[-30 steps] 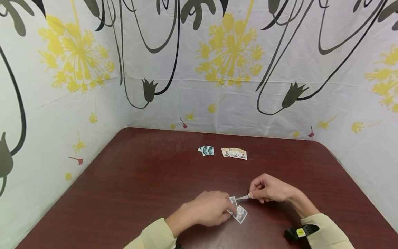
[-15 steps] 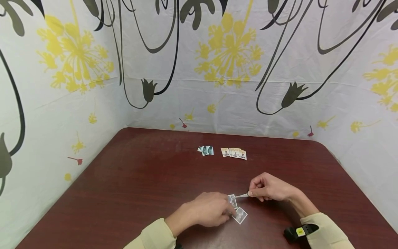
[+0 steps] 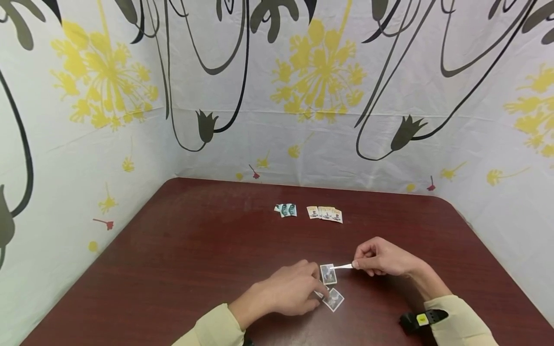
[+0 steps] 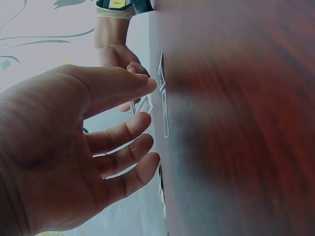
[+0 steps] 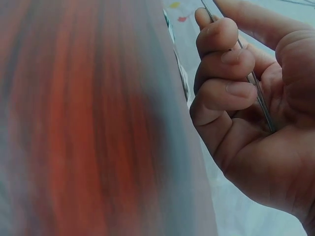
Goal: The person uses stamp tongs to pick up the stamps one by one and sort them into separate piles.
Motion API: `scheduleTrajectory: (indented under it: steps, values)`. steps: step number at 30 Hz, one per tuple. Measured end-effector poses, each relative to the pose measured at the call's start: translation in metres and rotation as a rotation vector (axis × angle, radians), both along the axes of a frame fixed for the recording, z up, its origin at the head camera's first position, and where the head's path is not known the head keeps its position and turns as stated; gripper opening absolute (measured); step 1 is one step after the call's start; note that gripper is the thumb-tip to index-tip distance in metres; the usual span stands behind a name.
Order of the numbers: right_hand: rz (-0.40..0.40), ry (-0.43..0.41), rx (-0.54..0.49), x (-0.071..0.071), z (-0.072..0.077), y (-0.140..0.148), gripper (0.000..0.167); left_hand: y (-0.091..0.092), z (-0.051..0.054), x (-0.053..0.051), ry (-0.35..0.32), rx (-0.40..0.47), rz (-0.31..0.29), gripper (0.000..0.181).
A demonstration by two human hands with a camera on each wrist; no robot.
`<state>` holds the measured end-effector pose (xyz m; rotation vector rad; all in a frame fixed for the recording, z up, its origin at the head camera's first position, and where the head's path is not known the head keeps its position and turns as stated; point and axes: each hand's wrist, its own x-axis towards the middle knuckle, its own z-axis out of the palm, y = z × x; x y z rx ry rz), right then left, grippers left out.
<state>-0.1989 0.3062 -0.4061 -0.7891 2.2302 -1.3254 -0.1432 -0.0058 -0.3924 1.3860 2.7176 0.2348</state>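
My right hand (image 3: 387, 259) pinches slim metal tweezers (image 3: 344, 266), whose shaft runs back along the palm in the right wrist view. At the tweezers' tip is a small grey stamp (image 3: 328, 277) with a white border; the left wrist view shows this stamp (image 4: 146, 105) tilted off the table. Just below it in the head view, my left hand (image 3: 287, 290) reaches over the table with index finger at a second grey stamp (image 3: 334, 301). Part of another stamp (image 3: 319, 294) peeks out beneath those fingers. The left hand's remaining fingers are loosely bent around nothing.
Toward the back of the dark red table (image 3: 207, 240) lie a group of teal stamps (image 3: 286, 210) and a row of overlapping yellow-and-white stamps (image 3: 325, 214). A patterned white cloth (image 3: 268, 144) hangs behind the table and along its sides.
My right hand has moved slightly right and away from me, drawing the stamp at the tweezers' tip clear of the left fingers. The left hand has stayed almost in place.
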Motion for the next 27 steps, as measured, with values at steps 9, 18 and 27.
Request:
scheduleTrajectory:
  steps: [9, 18, 27]
  values:
    - [-0.107, 0.025, 0.083, -0.006, -0.002, 0.02, 0.026, -0.003, -0.001, 0.0, 0.037, -0.014, -0.022, 0.033]
    - [-0.192, 0.035, 0.11, -0.006, 0.0, 0.038, 0.025, -0.003, -0.003, -0.001, 0.029, -0.021, -0.023, 0.032]
    - [-0.227, 0.037, 0.105, -0.005, 0.003, 0.054, 0.027, -0.002, -0.003, -0.002, 0.026, -0.015, -0.028, 0.032]
